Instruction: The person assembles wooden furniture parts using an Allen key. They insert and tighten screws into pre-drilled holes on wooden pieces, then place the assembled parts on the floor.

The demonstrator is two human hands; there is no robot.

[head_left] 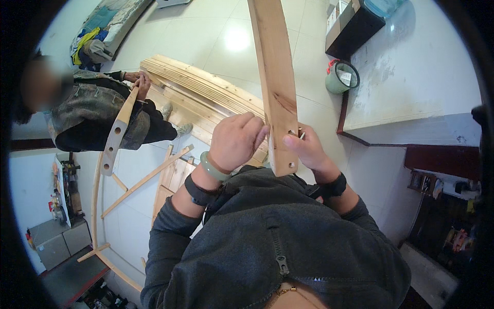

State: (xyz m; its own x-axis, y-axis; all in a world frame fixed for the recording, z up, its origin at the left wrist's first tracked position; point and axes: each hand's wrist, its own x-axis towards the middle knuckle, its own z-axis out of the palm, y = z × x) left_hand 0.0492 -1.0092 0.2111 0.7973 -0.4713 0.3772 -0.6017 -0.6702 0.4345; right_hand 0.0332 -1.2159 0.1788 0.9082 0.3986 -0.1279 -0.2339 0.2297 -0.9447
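A thick pale wooden post point(278, 87) with drilled holes near its end stretches from in front of my chest to the top of the view. My left hand point(239, 138) is closed, its curled fingers against the post's left side; whatever is inside them is hidden. On the other side my right hand point(312, 150) grips the post, thumb on its edge beside a hole and other fingers partly hidden behind. A small shiny metal piece point(302, 136) shows by the right fingers, too small to name.
At left a person point(98, 110) holds another drilled wooden leg point(119, 129). Stacked long planks point(200, 85) lie on the tiled floor beyond my left hand. Thin wooden slats point(146, 180) and a frame lie at lower left. A green bin point(340, 77) stands by the right wall.
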